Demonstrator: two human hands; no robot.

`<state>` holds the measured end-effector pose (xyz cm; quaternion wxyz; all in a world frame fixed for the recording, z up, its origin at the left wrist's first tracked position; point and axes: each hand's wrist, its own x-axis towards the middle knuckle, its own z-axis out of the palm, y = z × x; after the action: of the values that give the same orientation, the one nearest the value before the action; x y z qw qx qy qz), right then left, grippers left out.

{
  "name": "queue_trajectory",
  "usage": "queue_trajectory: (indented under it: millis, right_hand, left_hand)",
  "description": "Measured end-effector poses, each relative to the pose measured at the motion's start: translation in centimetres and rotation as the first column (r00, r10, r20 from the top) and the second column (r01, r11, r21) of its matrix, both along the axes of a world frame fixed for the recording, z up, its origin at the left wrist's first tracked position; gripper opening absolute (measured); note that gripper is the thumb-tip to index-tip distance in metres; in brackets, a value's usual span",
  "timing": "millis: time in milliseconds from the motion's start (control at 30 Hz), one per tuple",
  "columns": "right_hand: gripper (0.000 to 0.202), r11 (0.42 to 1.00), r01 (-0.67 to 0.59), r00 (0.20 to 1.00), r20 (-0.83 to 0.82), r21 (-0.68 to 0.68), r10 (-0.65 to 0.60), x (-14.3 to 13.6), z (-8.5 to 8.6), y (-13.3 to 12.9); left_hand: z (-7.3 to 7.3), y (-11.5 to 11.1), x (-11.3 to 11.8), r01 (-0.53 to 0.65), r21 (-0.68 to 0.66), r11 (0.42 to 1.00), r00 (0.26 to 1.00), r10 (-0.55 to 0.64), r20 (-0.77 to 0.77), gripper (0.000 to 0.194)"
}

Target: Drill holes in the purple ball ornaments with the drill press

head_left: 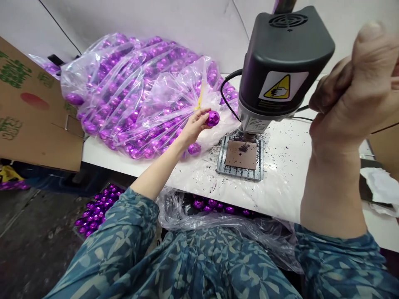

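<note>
Between the fingertips of my left hand (pixel 195 124) is a shiny purple faceted ball (pixel 213 118), held left of the drill press (pixel 286 58) and just in front of a tied plastic bag. My right hand (pixel 358 83) is raised close by the machine's right side, fingers curled closed; what they grip, if anything, is hidden. Under the drill head, a brown square plate (pixel 241 154) with a small dark hole lies on the slotted metal base (pixel 222 166). Dark shavings are scattered over the plate and around the base.
A big clear bag (pixel 140 95) full of purple balls fills the table's back left. A cardboard box (pixel 37 108) stands at the left. Below the table edge are more balls in an open plastic bag (pixel 193 220) and a tray of balls (pixel 98 209). White paper (pixel 380 185) lies right.
</note>
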<state>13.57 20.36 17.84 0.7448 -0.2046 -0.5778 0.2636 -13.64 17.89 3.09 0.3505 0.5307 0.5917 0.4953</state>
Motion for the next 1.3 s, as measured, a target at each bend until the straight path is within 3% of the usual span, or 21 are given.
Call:
queue_trajectory:
  millis: [67, 167, 333, 467, 600, 833, 1100, 1300]
  right_hand:
    - [0.066, 0.992, -0.052, 0.993, -0.098, 0.111, 0.063, -0.4, 0.0, 0.3]
    - [0.073, 0.989, -0.043, 0.996, -0.078, 0.140, 0.054, -0.7, 0.0, 0.7]
    - [0.078, 0.995, 0.007, 1.000, -0.017, 0.096, -0.005, -0.6, 0.0, 0.7]
    - [0.075, 0.994, 0.011, 0.999, -0.039, 0.112, -0.007, -0.9, 0.0, 0.7]
    - [0.073, 0.992, 0.031, 1.000, -0.009, 0.123, -0.030, -0.9, 0.0, 1.1]
    - [0.068, 0.991, 0.009, 1.000, -0.012, 0.132, -0.008, -0.9, -0.1, 0.8]
    - [0.066, 0.996, -0.026, 1.000, -0.003, 0.087, 0.026, -0.9, 0.3, 0.4]
    - [0.061, 0.998, -0.060, 0.998, -0.017, 0.030, 0.061, -0.8, 0.7, -0.3]
  left_hand:
    - [0.1, -1.5, 1.2, 0.028, -0.018, 0.999, 0.969, -0.023, 0.247, 0.035]
    - [-0.1, -3.2, 3.4, 0.064, -0.092, 0.994, 0.896, -0.017, 0.443, 0.035]
    - [-1.1, -4.6, 6.0, 0.085, -0.160, 0.983, 0.817, 0.023, 0.576, 0.029]
    - [-1.3, -5.3, 6.7, 0.176, -0.216, 0.960, 0.739, 0.016, 0.674, 0.027]
    - [-1.0, -6.1, 7.0, 0.255, -0.249, 0.934, 0.704, -0.003, 0.710, 0.039]
    - [-1.5, -6.6, 7.1, 0.260, -0.248, 0.933, 0.735, -0.024, 0.678, 0.051]
    - [-2.1, -7.3, 7.1, 0.333, -0.244, 0.911, 0.745, -0.095, 0.660, 0.045]
    - [-2.1, -7.5, 7.3, 0.292, -0.252, 0.923, 0.709, -0.032, 0.705, 0.036]
